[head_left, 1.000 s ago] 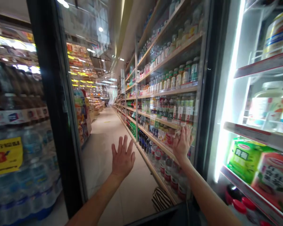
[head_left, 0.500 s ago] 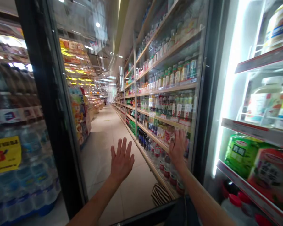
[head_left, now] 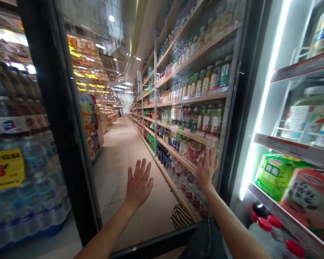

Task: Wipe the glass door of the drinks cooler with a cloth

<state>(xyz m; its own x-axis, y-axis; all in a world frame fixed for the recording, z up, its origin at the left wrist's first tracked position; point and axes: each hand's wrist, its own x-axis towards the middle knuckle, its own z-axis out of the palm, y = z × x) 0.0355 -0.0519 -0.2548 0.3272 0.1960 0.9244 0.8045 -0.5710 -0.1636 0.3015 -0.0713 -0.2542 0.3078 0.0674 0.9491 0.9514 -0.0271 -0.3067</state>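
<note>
Before me stands a glass door [head_left: 118, 219] in a black frame, with a shop aisle showing through it. My left hand [head_left: 139, 183] is raised at the lower middle of the pane, palm forward and fingers spread. Further right, my right hand [head_left: 206, 169] is held the same way, fingers outstretched, near the door's right frame bar [head_left: 239, 97]. Both hands appear to lie flat on the glass, though exact contact is hard to make out. Neither one holds anything.
At right are lit cooler shelves [head_left: 294, 147] with a green pack [head_left: 275, 176], a red pack [head_left: 310, 201] and red-capped bottles [head_left: 264, 225]. Wrapped water bottles [head_left: 24, 205] are stacked at left. A striped item [head_left: 180, 217] shows low down, near the bottle shelves [head_left: 189, 135].
The door's right frame bar has shifted slightly right in view. My right hand sits a little further right, with fingers still spread. My left hand has hardly moved.
</note>
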